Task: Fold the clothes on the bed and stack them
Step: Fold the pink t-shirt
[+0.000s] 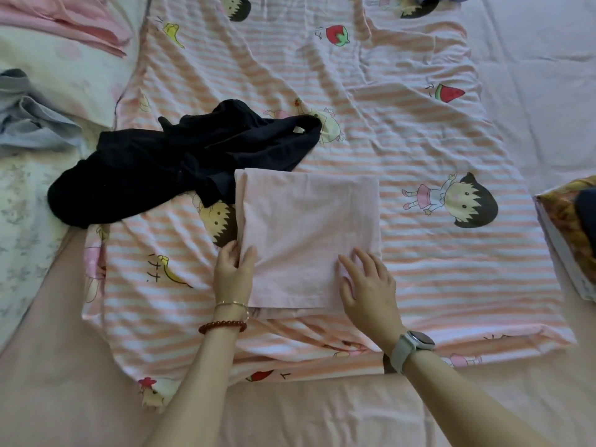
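Your left hand (pixel 233 271) sits at the near-left side of the folded pink garment (pixel 309 237), fingers curled over its left edge and pinching the layers, thumb on top of the cloth. Your right hand (pixel 369 290) lies flat on the garment's near-right corner, fingers spread and relaxed, pressing lightly and gripping nothing. So the pink rectangle runs between your two hands and away from you, resting on the striped cartoon sheet (pixel 419 150) close to that sheet's near edge. One folded pink piece, then. One dark navy garment (pixel 180 162) lies crumpled just beyond its far-left corner, touching or slightly overlapping it, spilling toward the sheet's left edge. One grey-blue garment (pixel 29 121) is bunched at the bed's left edge, and one pink pile (pixel 74 21) sits at the far-left corner; how many pieces are in it, I can't tell. On your wrists: two bracelets (pixel 225 317) on the left, one watch (pixel 411 346) on the right.
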`<state>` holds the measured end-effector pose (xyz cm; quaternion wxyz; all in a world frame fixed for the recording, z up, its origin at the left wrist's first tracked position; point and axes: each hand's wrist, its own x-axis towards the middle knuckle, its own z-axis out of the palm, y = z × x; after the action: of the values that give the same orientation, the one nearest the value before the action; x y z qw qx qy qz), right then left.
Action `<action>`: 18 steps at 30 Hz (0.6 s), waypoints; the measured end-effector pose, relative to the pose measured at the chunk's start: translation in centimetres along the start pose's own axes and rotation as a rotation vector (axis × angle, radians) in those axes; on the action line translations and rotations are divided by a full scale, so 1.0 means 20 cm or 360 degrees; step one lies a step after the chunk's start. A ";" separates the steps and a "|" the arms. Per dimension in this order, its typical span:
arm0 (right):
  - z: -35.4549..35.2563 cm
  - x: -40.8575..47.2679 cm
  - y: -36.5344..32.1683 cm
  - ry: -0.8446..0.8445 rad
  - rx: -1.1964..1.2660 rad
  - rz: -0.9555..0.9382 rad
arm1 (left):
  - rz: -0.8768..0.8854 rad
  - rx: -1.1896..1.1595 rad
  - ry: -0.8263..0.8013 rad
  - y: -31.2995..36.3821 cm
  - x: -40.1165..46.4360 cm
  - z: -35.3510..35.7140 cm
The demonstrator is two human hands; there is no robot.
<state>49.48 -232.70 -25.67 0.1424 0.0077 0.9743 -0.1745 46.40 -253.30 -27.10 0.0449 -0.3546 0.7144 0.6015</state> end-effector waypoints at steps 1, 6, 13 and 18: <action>0.00 0.02 0.00 0.0033 0.0002 0.0009 | 0.0035 0.0120 0.0034 0.02 0.03 0.02; 0.02 0.16 0.03 -0.0004 -0.0031 0.0046 | 0.0299 0.0375 0.0191 0.12 0.12 0.09; 0.04 0.35 0.00 -0.0024 -0.0150 -0.0029 | 0.0454 0.0322 0.0188 0.22 0.24 0.16; 0.07 0.37 0.00 -0.0007 -0.0168 -0.0049 | 0.0750 0.0338 0.0451 0.22 0.28 0.15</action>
<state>42.83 -233.48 -28.96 0.1422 -0.0152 0.9818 -0.1249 38.57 -253.04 -27.05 -0.1592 -0.2527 0.8352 0.4617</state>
